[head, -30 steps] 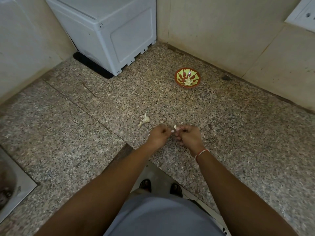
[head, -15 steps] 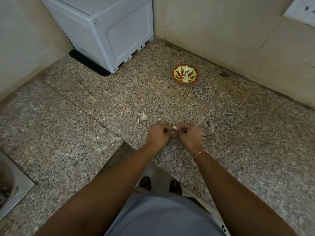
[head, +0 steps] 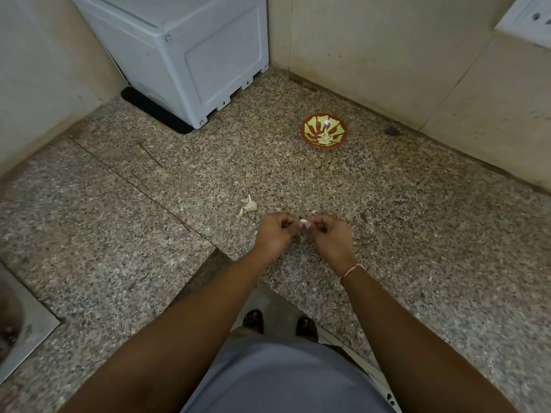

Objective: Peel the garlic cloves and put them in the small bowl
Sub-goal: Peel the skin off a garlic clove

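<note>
A small white garlic clove (head: 303,222) is pinched between my left hand (head: 275,232) and my right hand (head: 329,234), both curled over the speckled granite counter (head: 417,234). Most of the clove is hidden by my fingers. Just left of my hands lie a loose garlic clove (head: 250,204) and a scrap of peel (head: 241,213). The small bowl (head: 324,135), red-brown with yellow-green stripes, sits farther back near the wall with pale peeled garlic at its bottom.
A white plastic appliance (head: 185,52) stands on a black mat in the back left corner. Tiled walls close the counter at the back and right. A steel sink (head: 18,329) is at the lower left edge. My feet show below the counter edge.
Both hands stay together working on the clove, with only small finger shifts. The camera view has drifted slightly; the bowl and loose garlic have not moved.
</note>
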